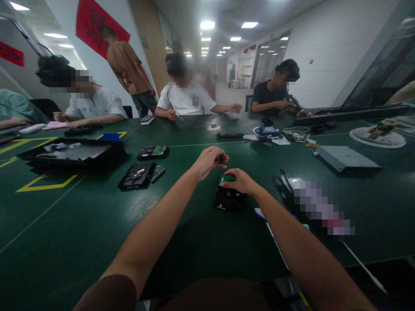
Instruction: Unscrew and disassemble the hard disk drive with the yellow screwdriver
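In front of me a black hard drive [228,201] lies on the green table, a green circuit board [227,179] at its far end. My right hand [242,181] grips this far end, thumb and fingers on the board's sides. Just above it, my left hand [210,162] is closed round the short, dark and yellowish handle of a screwdriver [220,158]. Its thin shaft points down to the board; whether the tip touches a screw is too small to tell. To the left lie another opened drive [136,175], a loose circuit board [158,173] and a further drive [153,151].
A black tray [73,166] stands at the left. At right are a grey metal box [348,157], a white fan grille [378,137], cables [296,133] and a blurred pinkish item [320,205]. A dark cylindrical tool [229,135] lies ahead. Several people work across the table.
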`<act>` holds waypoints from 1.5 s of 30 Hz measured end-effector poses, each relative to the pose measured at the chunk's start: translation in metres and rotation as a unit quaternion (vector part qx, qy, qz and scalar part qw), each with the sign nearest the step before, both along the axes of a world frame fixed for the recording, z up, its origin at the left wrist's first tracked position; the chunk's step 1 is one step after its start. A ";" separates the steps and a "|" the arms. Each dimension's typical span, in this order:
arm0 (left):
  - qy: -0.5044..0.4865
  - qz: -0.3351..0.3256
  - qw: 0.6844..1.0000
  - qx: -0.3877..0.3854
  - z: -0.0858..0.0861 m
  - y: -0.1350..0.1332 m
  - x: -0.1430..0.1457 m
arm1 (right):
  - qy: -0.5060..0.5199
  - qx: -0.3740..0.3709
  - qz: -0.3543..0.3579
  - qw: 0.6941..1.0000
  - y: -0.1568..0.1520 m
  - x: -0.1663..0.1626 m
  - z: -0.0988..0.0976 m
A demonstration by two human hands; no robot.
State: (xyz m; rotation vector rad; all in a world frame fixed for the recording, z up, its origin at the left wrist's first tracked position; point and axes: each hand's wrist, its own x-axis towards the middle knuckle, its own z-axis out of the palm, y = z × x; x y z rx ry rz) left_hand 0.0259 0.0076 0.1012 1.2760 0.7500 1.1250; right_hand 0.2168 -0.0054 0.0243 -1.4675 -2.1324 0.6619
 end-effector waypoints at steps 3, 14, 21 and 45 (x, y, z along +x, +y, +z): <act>0.044 0.024 0.997 0.051 -0.001 0.002 -0.002 | 0.001 0.000 0.001 1.000 0.000 0.000 0.000; 0.009 -0.011 1.000 -0.014 0.005 -0.005 0.000 | 0.008 -0.008 -0.003 1.000 -0.001 0.000 0.000; 0.030 0.004 0.999 0.031 0.004 -0.003 -0.001 | 0.003 -0.019 -0.010 1.000 -0.003 -0.002 0.005; 0.029 0.021 0.997 0.067 -0.002 0.003 -0.002 | -0.001 -0.011 -0.019 1.000 -0.004 -0.003 0.005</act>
